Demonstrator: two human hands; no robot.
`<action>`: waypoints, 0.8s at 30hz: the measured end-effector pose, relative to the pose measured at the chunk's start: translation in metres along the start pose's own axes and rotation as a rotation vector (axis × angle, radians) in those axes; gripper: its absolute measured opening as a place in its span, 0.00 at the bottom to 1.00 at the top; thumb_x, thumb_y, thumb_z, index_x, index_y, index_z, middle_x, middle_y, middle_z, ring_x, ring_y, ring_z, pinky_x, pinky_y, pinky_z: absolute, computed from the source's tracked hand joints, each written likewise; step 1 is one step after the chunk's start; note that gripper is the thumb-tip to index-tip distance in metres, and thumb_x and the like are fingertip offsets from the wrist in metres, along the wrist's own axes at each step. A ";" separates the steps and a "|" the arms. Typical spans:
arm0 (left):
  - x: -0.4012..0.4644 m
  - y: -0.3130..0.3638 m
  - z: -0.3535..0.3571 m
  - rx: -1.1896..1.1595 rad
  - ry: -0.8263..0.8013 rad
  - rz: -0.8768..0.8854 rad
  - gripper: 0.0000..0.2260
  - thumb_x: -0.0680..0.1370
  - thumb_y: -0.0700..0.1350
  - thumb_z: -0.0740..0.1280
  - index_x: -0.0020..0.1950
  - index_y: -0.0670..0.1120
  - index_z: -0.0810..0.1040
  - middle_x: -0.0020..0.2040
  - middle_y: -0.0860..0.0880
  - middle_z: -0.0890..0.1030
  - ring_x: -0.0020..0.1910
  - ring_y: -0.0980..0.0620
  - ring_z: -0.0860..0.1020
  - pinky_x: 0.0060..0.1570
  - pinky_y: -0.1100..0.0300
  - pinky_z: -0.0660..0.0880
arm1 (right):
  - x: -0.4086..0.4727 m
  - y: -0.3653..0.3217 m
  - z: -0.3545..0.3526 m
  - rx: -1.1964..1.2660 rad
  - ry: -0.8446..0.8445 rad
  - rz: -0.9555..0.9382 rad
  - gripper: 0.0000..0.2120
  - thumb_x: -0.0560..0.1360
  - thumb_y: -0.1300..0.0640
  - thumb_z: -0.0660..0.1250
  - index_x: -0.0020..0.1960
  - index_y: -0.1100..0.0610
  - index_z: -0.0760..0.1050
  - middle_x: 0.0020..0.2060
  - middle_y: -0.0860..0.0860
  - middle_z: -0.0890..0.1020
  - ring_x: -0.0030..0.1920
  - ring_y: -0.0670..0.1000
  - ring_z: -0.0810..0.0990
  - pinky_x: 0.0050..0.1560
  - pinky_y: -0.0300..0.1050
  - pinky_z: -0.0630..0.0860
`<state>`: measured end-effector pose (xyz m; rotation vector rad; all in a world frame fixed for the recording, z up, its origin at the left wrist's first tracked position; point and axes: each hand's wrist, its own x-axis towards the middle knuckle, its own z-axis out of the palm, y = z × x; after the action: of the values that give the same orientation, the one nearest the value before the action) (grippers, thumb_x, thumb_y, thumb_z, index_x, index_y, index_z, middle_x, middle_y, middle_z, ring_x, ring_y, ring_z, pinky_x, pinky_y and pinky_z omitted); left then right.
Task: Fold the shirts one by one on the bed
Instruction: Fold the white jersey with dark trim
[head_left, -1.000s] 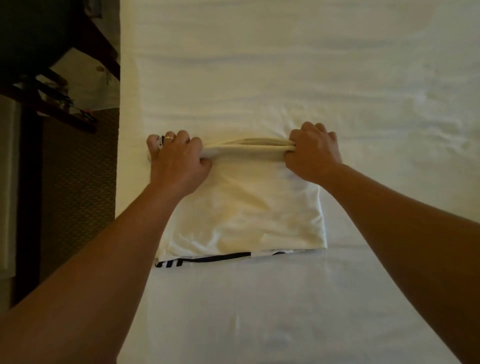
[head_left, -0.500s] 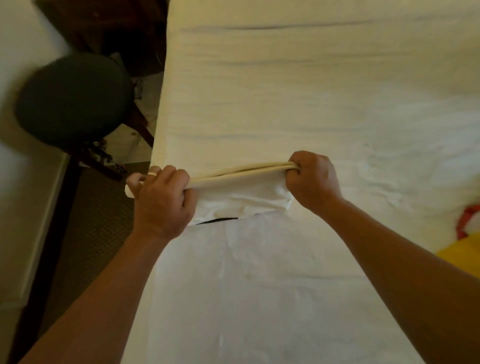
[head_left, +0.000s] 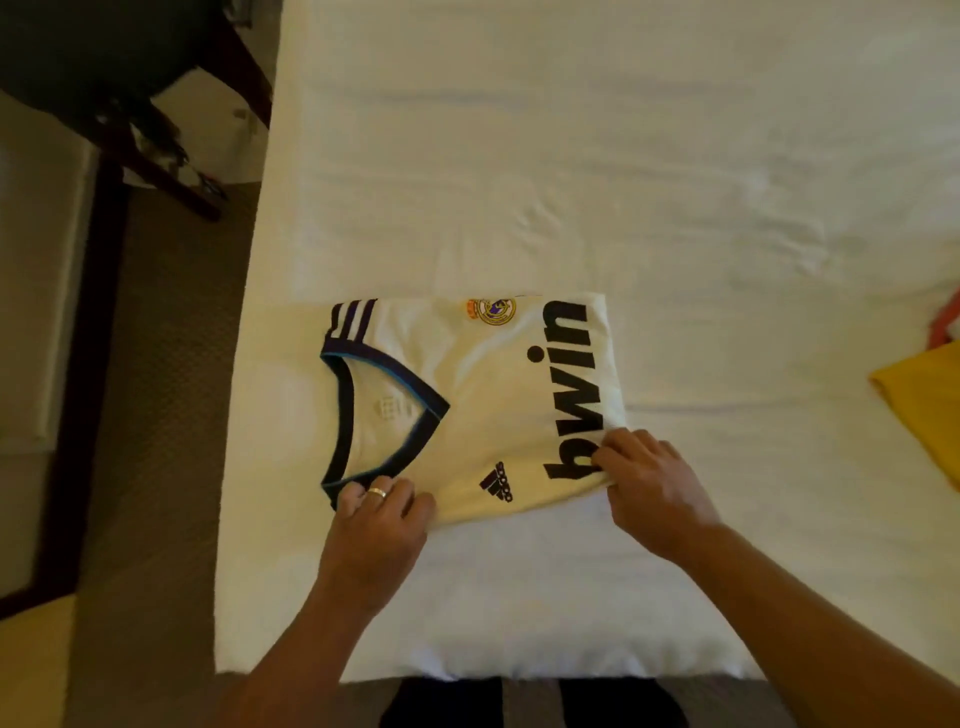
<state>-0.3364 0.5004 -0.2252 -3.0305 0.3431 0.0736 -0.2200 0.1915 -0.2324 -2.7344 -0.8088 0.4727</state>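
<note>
The folded white shirt (head_left: 467, 400) lies near the bed's (head_left: 623, 156) left edge, collar leftward. The left hand (head_left: 376, 525) pinches its near-left corner, the right hand (head_left: 644, 483) its near-right corner. A yellow garment (head_left: 922, 400) lies at the right edge

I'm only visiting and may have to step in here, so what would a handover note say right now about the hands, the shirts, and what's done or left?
Left hand: fingers curled on the near edge of the white jersey, by the collar.
Right hand: pinching the jersey's near right corner.
Jersey: lies folded into a flat rectangle, front up, near the left edge of the bed.
Done: this jersey looks folded; both hands are on it.
Left: let go or set it aside, then fold the yellow shirt at the bed's right side. A red item peeks out behind it; I cannot tell what it is.
</note>
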 end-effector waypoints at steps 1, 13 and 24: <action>-0.007 0.005 0.005 -0.004 -0.051 0.040 0.06 0.69 0.38 0.72 0.42 0.47 0.78 0.38 0.47 0.77 0.39 0.43 0.78 0.43 0.49 0.66 | -0.009 0.000 0.007 -0.019 -0.047 -0.007 0.09 0.71 0.60 0.75 0.51 0.54 0.81 0.52 0.51 0.80 0.49 0.55 0.81 0.50 0.53 0.82; 0.101 -0.025 -0.002 -0.205 -0.046 -0.211 0.22 0.77 0.59 0.58 0.63 0.46 0.77 0.60 0.45 0.78 0.59 0.41 0.75 0.55 0.46 0.64 | 0.089 -0.018 -0.014 0.096 0.218 -0.065 0.16 0.77 0.51 0.60 0.55 0.60 0.80 0.50 0.56 0.80 0.46 0.58 0.78 0.43 0.54 0.78; 0.093 -0.037 0.008 -0.265 -0.067 -0.528 0.26 0.80 0.60 0.61 0.76 0.51 0.65 0.79 0.46 0.63 0.75 0.42 0.61 0.65 0.39 0.58 | 0.084 0.000 0.002 0.104 -0.108 0.386 0.32 0.81 0.34 0.51 0.81 0.45 0.50 0.81 0.51 0.46 0.79 0.58 0.50 0.74 0.63 0.56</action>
<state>-0.2383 0.5162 -0.2353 -3.2477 -0.5139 0.1945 -0.1543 0.2387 -0.2537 -2.7868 -0.2623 0.7208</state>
